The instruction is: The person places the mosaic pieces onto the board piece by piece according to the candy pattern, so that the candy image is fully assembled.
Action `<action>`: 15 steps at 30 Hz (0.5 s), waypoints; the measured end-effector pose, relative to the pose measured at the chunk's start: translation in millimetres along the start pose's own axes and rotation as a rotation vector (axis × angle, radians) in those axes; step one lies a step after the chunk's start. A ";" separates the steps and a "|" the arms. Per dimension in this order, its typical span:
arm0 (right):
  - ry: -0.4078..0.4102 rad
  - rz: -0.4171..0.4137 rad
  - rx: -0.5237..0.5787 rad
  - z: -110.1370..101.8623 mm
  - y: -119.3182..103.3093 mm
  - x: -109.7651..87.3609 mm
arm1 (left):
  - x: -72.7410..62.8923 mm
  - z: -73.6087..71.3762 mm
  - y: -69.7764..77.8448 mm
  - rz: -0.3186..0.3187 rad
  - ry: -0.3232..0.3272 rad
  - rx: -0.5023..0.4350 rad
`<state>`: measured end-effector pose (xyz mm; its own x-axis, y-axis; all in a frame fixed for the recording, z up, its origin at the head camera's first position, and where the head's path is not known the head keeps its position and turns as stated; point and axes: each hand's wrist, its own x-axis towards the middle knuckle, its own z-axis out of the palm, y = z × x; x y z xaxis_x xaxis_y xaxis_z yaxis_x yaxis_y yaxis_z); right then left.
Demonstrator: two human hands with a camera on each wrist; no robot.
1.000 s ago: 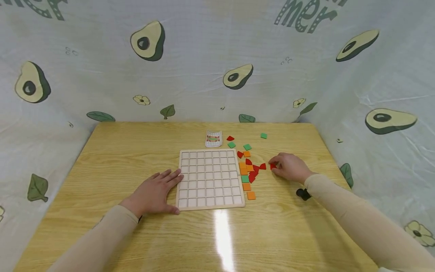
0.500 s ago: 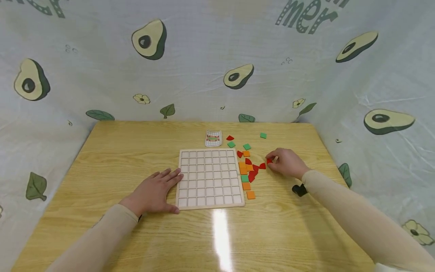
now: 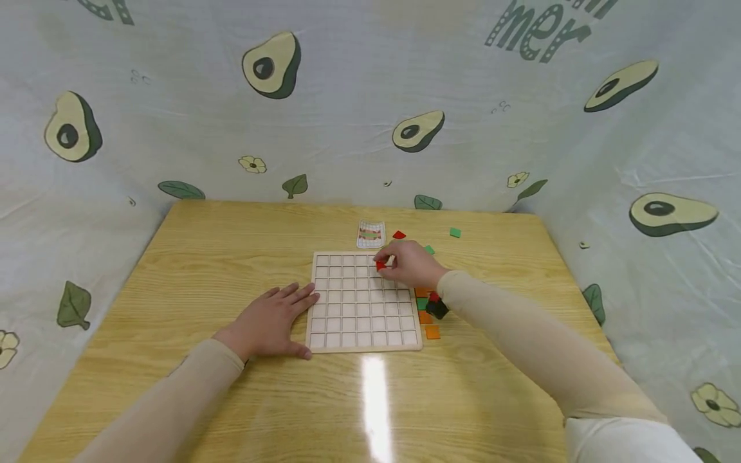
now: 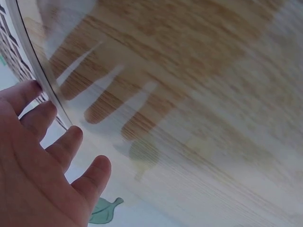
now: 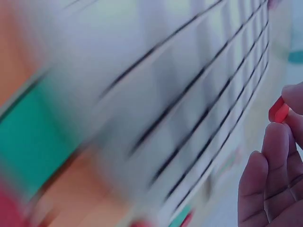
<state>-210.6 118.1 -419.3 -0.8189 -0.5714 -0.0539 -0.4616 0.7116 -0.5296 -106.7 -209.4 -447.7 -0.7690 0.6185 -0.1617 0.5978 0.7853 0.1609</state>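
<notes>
A pale wooden grid board [image 3: 350, 308] lies flat on the table, its square cells bare where they show. My left hand [image 3: 269, 325] rests at the board's left edge, fingers spread and straight, fingertips touching the rim. Over the board's upper right cells, my right hand [image 3: 410, 262] pinches a small red tile [image 3: 380, 265] between thumb and fingers. In the right wrist view the red tile [image 5: 279, 111] sits at the fingertips, held above the board. Part of the board's right side is hidden under the right hand.
Orange tiles [image 3: 432, 332] and a green tile [image 3: 422, 303] lie along the board's right edge, partly covered by the right wrist. A small pattern card [image 3: 371, 235] lies behind the board. Beyond it are a red tile [image 3: 399, 235] and a green tile [image 3: 455, 232].
My right hand has carried the red tile left, from the table right of the loose tiles to above the board's upper right part. The left hand stays at the board's edge.
</notes>
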 end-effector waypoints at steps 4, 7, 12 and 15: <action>-0.024 -0.078 -0.018 24.2 -27.5 27.8 | 0.3 -0.8 0.2 0.000 0.003 0.002; -0.030 -0.097 -0.041 40.1 -43.9 44.2 | -0.5 -1.7 0.5 0.003 0.008 0.001; -0.043 -0.086 -0.066 60.8 -60.5 61.9 | -0.9 -1.6 -0.6 0.007 0.000 0.018; -0.042 -0.066 -0.091 70.0 -66.0 67.1 | -0.9 -0.8 -2.0 0.020 0.007 0.032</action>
<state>-211.3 4.2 -447.2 -0.7717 -0.6334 -0.0584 -0.5445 0.7052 -0.4542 -107.4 -211.6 -447.1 -0.7582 0.6341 -0.1518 0.6201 0.7733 0.1324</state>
